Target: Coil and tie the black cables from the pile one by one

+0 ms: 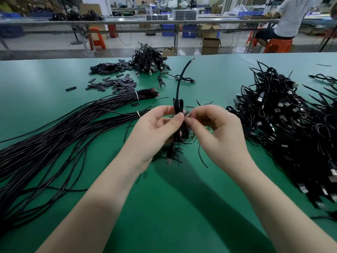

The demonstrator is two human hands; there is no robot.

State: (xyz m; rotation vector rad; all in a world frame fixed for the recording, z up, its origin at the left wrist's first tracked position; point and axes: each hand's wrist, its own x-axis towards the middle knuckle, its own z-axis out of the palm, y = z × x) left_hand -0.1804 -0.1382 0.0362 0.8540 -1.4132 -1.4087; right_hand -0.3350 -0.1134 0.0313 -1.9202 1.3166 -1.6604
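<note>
A coiled black cable point(177, 106) stands upright above the green table point(182, 207), one loose end point(184, 70) arching up and away. My left hand point(155, 128) grips the coil, thumb and fingers curled round its middle. My right hand point(217, 130) pinches a thin black twist tie point(187, 116) right beside the coil. The cable's plug end point(169, 156) hangs below my left hand. Under the hands lies a small heap of short black ties point(180, 143). A long bundle of loose black cables point(54, 136) stretches over the left side.
A large pile of coiled cables with USB plugs point(284, 121) fills the right side. A smaller cable pile point(149, 61) and dark flat sleeves point(113, 77) lie at the back. Beyond the table's far edge a person point(290, 17) sits on an orange stool at another bench.
</note>
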